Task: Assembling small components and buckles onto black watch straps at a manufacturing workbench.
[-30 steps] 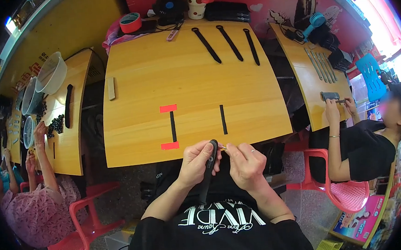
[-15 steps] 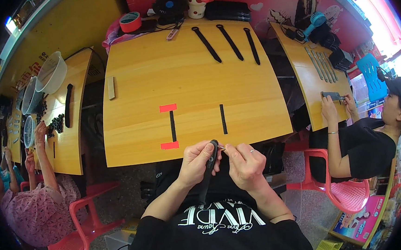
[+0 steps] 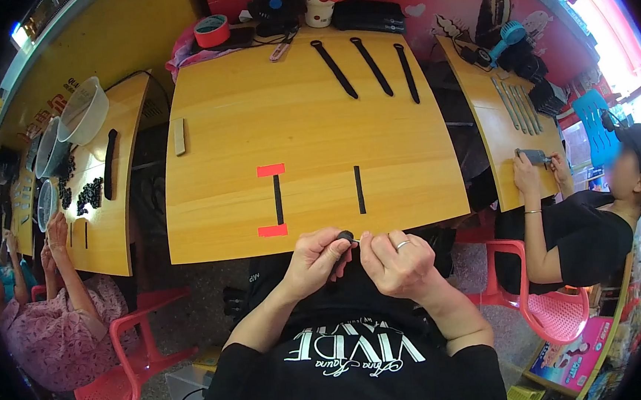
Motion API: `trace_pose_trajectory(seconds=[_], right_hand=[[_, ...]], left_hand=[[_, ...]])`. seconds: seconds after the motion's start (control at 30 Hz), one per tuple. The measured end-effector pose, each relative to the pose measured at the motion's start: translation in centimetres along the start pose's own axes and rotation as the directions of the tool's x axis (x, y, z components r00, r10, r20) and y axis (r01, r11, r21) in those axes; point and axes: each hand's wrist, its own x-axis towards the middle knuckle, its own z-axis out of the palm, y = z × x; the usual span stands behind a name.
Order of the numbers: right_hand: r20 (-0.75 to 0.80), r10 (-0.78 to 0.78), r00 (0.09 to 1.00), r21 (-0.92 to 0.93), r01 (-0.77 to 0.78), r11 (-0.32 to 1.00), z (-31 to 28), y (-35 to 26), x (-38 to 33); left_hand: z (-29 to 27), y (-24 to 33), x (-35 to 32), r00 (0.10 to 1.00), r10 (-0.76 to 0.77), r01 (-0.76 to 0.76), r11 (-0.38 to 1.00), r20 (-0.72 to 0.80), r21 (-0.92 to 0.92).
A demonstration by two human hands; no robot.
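Note:
In front of my body, just off the table's near edge, my left hand [image 3: 314,264] is closed around a black strap [image 3: 346,236], whose rounded end sticks up past the thumb. The rest of the strap is mostly hidden behind my fingers and against my black shirt. My right hand [image 3: 398,264] pinches something small and thin right beside that rounded end; its kind is too small to tell. On the table [image 3: 220,144] ahead lie a short black strip [image 3: 278,199] between two red tape pieces [image 3: 271,170] and another short black strip [image 3: 359,190] to its right.
Three long black straps [image 3: 372,66] lie at the far right of the table. A beige bar [image 3: 179,137] rests near the left edge. Red tape roll [image 3: 212,32] and spotted tumbler [image 3: 319,3] stand at the back. Co-workers sit at tables on both sides.
The strap has turned in my left hand, so mainly its rounded end shows now. My right hand has shifted slightly right and down. At left, a co-worker's hands have moved nearer their body.

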Motion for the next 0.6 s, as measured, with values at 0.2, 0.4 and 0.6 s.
trace_pose_trajectory(seconds=[0.2, 0.4, 0.6], right_hand=[[0.052, -0.228, 0.972, -0.025, 0.230, 0.973, -0.4, 1.7, 0.5], [0.140, -0.384, 0.913, 0.094, 0.374, 0.923, -0.1, 2.7, 0.5], [0.197, -0.443, 0.875, 0.244, 0.393, 0.886, 0.7, 3.0, 0.2]], left_hand=[[-0.8, 0.9, 0.1, 0.993, -0.052, 0.029, 0.979, 0.105, 0.202], [-0.8, 1.0, 0.2, 0.958, 0.229, -0.288, 0.782, 0.175, 0.553], [-1.3, 1.1, 0.4, 0.931, 0.156, -0.353, 0.620, 0.331, 0.701]])
